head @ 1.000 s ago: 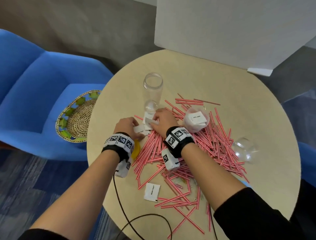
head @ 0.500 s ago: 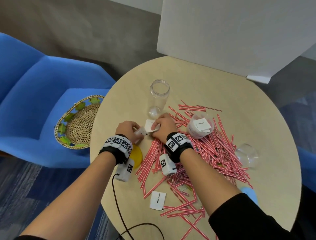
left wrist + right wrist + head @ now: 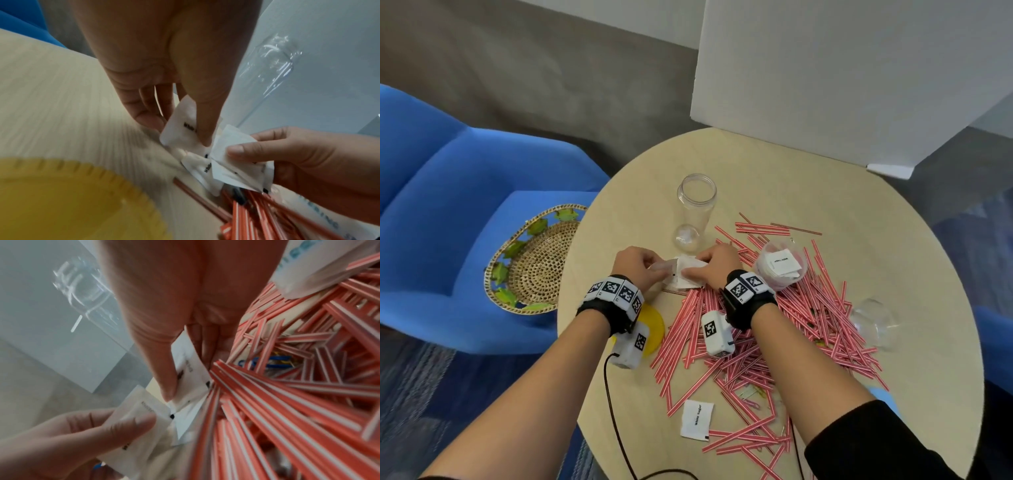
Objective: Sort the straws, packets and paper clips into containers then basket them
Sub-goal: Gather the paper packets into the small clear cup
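- The left hand (image 3: pixel 635 263) has its thumb pressed down against the fingers with a white sugar packet (image 3: pixel 180 128) pinched between them, so it's clamped on that packet. The fingers (image 3: pixel 148 107) point down toward the table (image 3: pixel 825 192), tips close to the wood.
- The right hand (image 3: pixel 717 265) is doing pretty much the same: thumb on top, fingers underneath, closed on a small bunch of packets (image 3: pixel 236 162). Looks like 2 or 3 overlapping, can't say exactly how many.
- Both hands sit knuckles-up right next to each other near the middle of the table, and the packets they hold touch or overlap in the gap between them.
- Both forearms reach in from the near edge, each with a black band and a white marker block on the wrist.
- Red-and-white straws (image 3: pixel 791 325) are spread in a big pile under and to the right of the right hand, and a few paper clips (image 3: pixel 271 362) peek out from under them.
- A small clear cup (image 3: pixel 780 269) just right of the right hand already has packets in it. 1 more loose packet (image 3: pixel 697 419) lies near the front edge.
- A tall clear jar (image 3: pixel 695 205) stands just beyond the hands, another clear cup (image 3: pixel 873 323) sits at the far right of the straw pile, and a yellow lid (image 3: pixel 652 325) lies under the left wrist.
- The woven basket (image 3: pixel 534 260) is off the table, on the blue chair (image 3: pixel 448 205) to the left.
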The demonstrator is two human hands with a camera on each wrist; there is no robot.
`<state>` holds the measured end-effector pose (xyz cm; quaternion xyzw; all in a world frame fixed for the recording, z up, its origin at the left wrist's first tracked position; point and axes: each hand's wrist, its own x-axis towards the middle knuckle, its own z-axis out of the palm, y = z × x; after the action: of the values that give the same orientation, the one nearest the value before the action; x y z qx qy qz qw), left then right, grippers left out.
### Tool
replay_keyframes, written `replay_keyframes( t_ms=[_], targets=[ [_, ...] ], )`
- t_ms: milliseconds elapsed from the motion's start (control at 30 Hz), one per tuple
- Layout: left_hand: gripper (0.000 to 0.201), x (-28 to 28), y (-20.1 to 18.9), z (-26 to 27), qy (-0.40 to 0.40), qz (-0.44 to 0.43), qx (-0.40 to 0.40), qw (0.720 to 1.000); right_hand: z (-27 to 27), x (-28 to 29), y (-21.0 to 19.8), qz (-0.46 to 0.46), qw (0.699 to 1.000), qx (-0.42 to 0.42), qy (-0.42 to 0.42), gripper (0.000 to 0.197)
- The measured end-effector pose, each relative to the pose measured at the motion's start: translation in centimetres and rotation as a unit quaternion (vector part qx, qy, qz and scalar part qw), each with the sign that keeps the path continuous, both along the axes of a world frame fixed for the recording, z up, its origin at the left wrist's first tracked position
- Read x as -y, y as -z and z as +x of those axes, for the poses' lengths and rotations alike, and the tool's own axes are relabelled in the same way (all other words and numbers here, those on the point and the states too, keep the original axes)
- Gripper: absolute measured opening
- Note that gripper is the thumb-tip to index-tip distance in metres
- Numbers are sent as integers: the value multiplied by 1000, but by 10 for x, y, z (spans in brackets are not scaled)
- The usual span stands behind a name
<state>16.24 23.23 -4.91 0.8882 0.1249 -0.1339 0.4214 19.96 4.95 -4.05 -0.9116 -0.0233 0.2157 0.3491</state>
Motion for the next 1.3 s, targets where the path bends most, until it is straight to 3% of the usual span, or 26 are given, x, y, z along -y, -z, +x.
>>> replay_keyframes(
  t_ms=[167,300,467,700,867,1000,1167,1300],
  targets=[
    [22,-9,-31,-14,35,-79,46,995,-5,16,-20,74,996,36,36,19],
    [29,13,-50,-54,210,-114,-68,969,-19,34,-32,119,991,42,54,11],
    [27,66,-28,-111,376,-4,-189,907,-38,50,-44,147,985,62,65,27],
    [33,108,-22,-136,421,227,-122,870,-66,92,-50,122,990,46,49,36],
    [18,117,-26,-147,426,240,-105,866,-79,124,-45,135,982,97,90,36],
    [18,121,-22,-159,429,254,-107,860,-85,138,-42,176,978,66,90,45],
    [32,113,-16,-160,406,178,-97,891,-92,153,-35,134,990,15,52,42],
    [34,108,-27,-145,350,77,-77,930,-99,162,-33,186,976,-34,104,25]
  ],
)
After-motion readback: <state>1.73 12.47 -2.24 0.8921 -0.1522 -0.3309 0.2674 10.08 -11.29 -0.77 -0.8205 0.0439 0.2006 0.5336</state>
